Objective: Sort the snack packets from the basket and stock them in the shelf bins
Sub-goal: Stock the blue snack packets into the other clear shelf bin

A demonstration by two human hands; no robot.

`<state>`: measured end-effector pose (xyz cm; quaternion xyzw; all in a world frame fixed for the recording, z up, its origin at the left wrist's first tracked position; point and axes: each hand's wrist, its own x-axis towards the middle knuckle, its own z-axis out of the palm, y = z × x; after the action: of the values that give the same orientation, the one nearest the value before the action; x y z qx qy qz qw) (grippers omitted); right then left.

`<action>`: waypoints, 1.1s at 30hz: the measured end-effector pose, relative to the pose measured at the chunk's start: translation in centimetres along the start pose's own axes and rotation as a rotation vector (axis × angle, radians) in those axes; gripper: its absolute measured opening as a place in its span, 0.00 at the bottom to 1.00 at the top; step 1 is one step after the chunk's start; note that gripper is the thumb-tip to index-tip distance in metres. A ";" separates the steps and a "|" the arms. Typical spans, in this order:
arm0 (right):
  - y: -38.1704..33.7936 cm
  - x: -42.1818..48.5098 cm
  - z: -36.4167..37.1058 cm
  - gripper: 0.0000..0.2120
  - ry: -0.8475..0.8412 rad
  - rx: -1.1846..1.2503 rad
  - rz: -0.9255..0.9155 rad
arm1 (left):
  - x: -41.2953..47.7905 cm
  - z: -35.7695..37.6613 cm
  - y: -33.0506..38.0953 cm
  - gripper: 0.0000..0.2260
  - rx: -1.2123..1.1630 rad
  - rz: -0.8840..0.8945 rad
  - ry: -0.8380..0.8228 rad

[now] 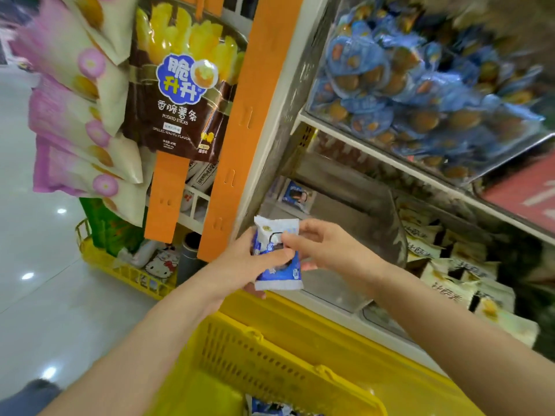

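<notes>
Grips packet [277, 273] in left hand [243, 265], pinches it with right hand [327, 244], above basket [270, 355], facing clear bin [360, 202], beside orange strip [237, 115], near cream packs [450, 267].

Packet [277, 273] above basket [270, 352], before shelf bin [357, 211]

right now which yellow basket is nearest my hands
The yellow basket straight below the blue-and-white packet you hold; the other yellow basket stands farther left on the floor.
</notes>
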<state>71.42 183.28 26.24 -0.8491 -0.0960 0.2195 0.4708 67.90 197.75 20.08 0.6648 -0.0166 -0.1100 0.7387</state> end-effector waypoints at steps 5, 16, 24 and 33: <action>0.5 -2.3 -1.0 0.13 0.069 0.055 -0.004 | -1.3 0.5 0.5 0.24 0.017 -0.004 -0.036; 1.9 -3.6 -2.2 0.15 0.011 -0.214 -0.031 | -0.9 0.7 0.6 0.14 0.035 0.146 0.121; 2.3 1.9 -6.7 0.05 0.337 -0.122 -0.032 | 1.3 -0.1 0.5 0.11 -0.086 0.142 0.264; 6.6 13.9 -11.7 0.16 0.549 -0.546 0.152 | 3.4 -1.1 0.7 0.11 -0.124 0.105 0.269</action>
<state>88.87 175.96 22.15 -0.9749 0.0418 -0.0152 0.2183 71.51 198.28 20.27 0.6247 0.0545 0.0179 0.7788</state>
